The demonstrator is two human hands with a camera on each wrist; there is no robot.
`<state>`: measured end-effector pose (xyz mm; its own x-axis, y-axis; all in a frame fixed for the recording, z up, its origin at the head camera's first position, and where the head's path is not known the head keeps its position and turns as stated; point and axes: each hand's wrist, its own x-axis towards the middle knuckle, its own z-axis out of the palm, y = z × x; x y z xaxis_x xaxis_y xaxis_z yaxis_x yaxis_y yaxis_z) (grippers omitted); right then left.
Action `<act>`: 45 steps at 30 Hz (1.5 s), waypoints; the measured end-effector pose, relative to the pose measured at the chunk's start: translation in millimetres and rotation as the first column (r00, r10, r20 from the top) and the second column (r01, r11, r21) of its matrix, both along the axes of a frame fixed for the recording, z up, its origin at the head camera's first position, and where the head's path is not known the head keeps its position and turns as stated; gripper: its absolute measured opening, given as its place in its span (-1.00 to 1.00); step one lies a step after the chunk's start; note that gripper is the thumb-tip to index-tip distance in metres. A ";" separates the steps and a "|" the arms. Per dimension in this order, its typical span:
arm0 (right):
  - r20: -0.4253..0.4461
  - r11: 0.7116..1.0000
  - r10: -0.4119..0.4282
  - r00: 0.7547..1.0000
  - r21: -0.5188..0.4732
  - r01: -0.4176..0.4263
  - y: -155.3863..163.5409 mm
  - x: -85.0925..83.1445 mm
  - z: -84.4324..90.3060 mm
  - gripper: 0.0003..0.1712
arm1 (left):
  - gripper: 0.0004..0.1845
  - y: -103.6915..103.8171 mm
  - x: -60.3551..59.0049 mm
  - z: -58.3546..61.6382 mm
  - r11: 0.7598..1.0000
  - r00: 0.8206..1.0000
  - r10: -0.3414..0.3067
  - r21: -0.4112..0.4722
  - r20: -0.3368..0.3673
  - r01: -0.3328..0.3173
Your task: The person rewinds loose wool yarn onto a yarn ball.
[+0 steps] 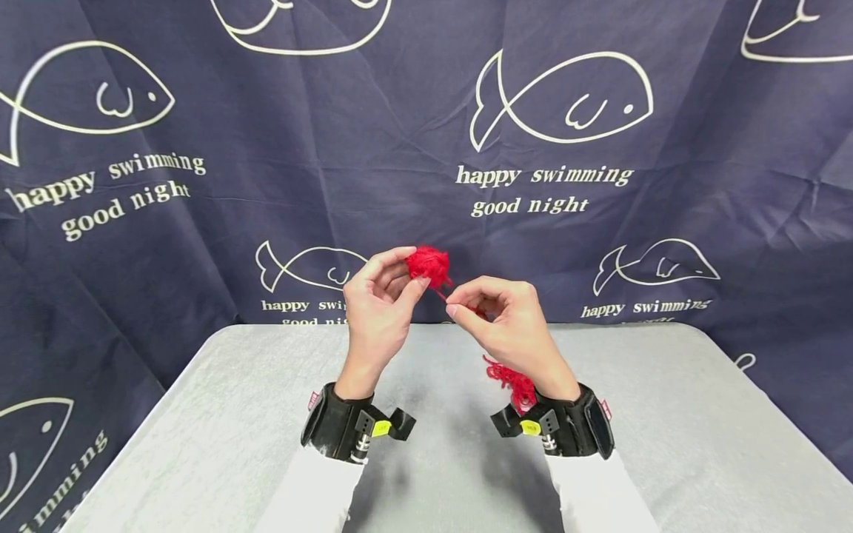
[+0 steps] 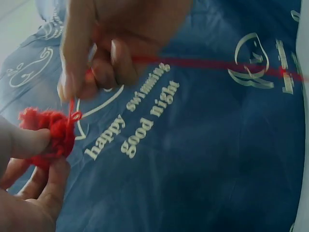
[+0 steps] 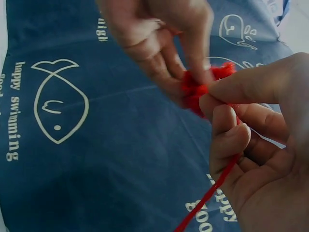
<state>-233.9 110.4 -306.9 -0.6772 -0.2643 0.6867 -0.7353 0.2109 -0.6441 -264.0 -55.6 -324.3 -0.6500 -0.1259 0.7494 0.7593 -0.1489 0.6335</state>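
– Two hands busy here, both raised over the grey table (image 1: 240,403). Landmark: red yarn ball (image 1: 429,266).

– Copy. Who's got the ball?

– My left hand (image 1: 376,303). It's on the ball's left side, thumb and fingers gripping it.

– And the other?

– My right hand (image 1: 506,322) is just right of the ball and a bit lower, thumb and finger closed on the red yarn strand (image 3: 207,196). Left is the nearer hand: it touches the ball. Can't tell if my right fingertips touch it too; they overlap it in the right wrist view.

– Axis?

– Ball's roundish, no long axis worth quoting. Strand's the line that matters: off the ball's lower right, down to my right fingertips, short run. Past my right hand it carries on away from the ball.

– Slack?

– Looks straight past the hand. One small loop (image 2: 76,116) stands off the ball, right beside the strand.

– Where's the rest?

– Loose yarn heap (image 1: 512,383) on the table, below and right of the ball, partly behind my right wrist. Can't see whether it joins the strand.

– So what does the next move hinge on?

– My call: the strand's angle to the ball.
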 end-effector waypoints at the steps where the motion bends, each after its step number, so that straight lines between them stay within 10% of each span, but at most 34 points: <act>1: -0.012 1.000 -0.003 1.000 0.000 0.003 0.9 1.5 1.6 -0.93 | -0.65 -0.5 1.9 1.4 0.999 1.000 0.019 -0.027 -0.014 -0.019; 9: -0.064 1.000 -0.012 0.998 -0.015 0.011 7.0 10.1 10.7 -0.89 | -0.72 -1.3 14.9 9.4 0.964 0.992 0.103 -0.240 -0.073 -0.118; 17: -0.092 0.999 0.021 0.996 -0.035 -0.024 13.5 10.0 13.4 -0.89 | -0.69 -4.0 13.8 7.6 0.927 0.998 -0.068 -0.369 0.009 0.067; 23: -0.095 0.999 0.028 0.995 -0.040 -0.032 17.1 11.6 16.5 -0.87 | -0.76 -5.6 11.1 5.5 0.894 0.967 -0.235 -0.369 0.098 0.255; 30: -0.092 0.998 0.030 0.995 -0.043 -0.034 18.6 13.8 18.4 -0.86 | -0.88 -6.2 -3.9 -6.7 0.894 0.947 -0.311 -0.311 0.083 0.321; 45: -0.165 0.994 0.056 0.985 -0.087 -0.071 18.4 13.4 19.9 -0.84 | -0.68 -7.7 -3.2 -5.9 0.886 0.931 -0.263 -0.319 0.253 0.337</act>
<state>-220.5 128.8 -287.0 -0.5393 -0.2332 0.8091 -0.8412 0.1059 -0.5302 -267.2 -63.3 -330.2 -0.7527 0.3463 0.5599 0.5677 -0.0892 0.8184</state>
